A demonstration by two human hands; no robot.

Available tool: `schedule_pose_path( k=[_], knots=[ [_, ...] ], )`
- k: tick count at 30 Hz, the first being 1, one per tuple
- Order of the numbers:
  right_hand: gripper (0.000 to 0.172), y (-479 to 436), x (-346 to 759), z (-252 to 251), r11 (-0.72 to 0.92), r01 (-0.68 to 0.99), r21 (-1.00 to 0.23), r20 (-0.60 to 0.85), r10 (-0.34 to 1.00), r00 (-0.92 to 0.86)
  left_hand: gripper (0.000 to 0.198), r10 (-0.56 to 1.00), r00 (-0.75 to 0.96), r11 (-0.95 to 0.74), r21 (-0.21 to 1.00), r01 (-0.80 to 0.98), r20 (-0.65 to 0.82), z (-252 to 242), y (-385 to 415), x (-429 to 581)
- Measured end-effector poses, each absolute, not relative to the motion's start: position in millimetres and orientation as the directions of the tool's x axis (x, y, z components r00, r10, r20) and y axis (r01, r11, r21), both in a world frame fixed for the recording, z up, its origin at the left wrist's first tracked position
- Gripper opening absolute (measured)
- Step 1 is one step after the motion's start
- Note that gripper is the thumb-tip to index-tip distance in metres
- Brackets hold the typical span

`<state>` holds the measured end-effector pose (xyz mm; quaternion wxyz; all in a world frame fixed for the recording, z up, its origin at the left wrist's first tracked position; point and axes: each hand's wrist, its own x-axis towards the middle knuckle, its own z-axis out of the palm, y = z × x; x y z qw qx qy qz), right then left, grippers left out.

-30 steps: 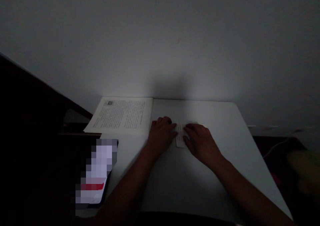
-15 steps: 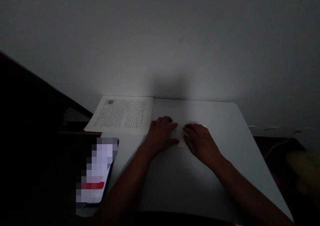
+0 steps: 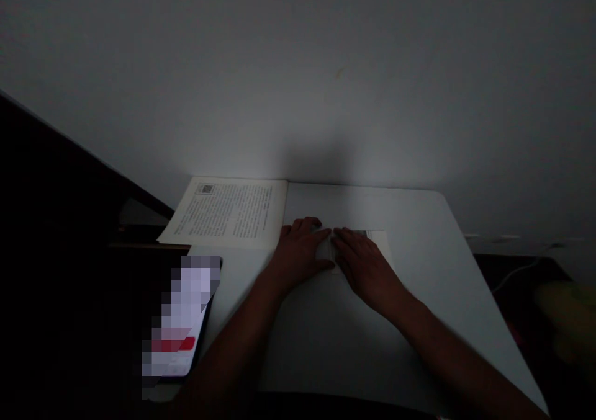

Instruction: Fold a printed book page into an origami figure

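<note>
A small printed sheet of paper (image 3: 385,246) lies on the white table, mostly covered by both hands. Its pale right part shows beyond my right hand, with a dark printed patch near its top edge. My left hand (image 3: 302,246) rests at the paper's left side, thumb and forefinger spread apart and touching it. Flat across the middle of the paper lies my right hand (image 3: 361,255), fingers stretched toward the left, tips close to the left forefinger. What lies beneath the palms is hidden.
An open page of printed text, perhaps a book (image 3: 228,209), lies at the table's (image 3: 321,358) back left. A phone (image 3: 186,321) with a lit, blurred screen sits at the left edge. A wall (image 3: 316,85) stands behind. A cable (image 3: 516,271) runs on the right.
My right hand has slid left across the paper, up to my left fingertips. More of the paper's right part now shows. My left hand has stayed in place.
</note>
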<state>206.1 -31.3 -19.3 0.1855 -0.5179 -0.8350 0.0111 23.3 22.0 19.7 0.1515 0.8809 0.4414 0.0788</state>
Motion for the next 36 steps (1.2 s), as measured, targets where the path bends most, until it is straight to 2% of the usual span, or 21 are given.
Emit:
schedule_pose_path(
  k=[9, 14, 19, 29, 36],
  knots=[
    [0.050, -32, 204, -16, 0.403, 0.876, -0.266, 0.226, 0.909, -0.350, 0.041, 0.734, 0.677, -0.645, 0.375, 0.666, 0.058, 20, 13, 28],
    [0.051, -33, 203, -16, 0.391, 0.883, -0.259, 0.198, 0.917, -0.347, 0.041, 0.730, 0.678, -0.661, 0.336, 0.670, 0.083, 17, 5, 27],
    [0.048, -35, 203, -16, 0.361, 0.915, -0.181, 0.186, 0.926, -0.328, 0.035, 0.767, 0.634, -0.631, 0.290, 0.719, 0.096, 9, -3, 25],
    [0.051, -37, 210, -11, 0.269, 0.953, -0.136, 0.188, 0.952, -0.242, 0.031, 0.799, 0.596, -0.585, 0.344, 0.735, 0.085, 10, -5, 24],
    [0.068, -34, 216, -12, 0.179, 0.973, -0.144, 0.205, 0.968, -0.147, 0.031, 0.804, 0.590, -0.571, 0.366, 0.735, 0.070, 10, -4, 23]
  ],
)
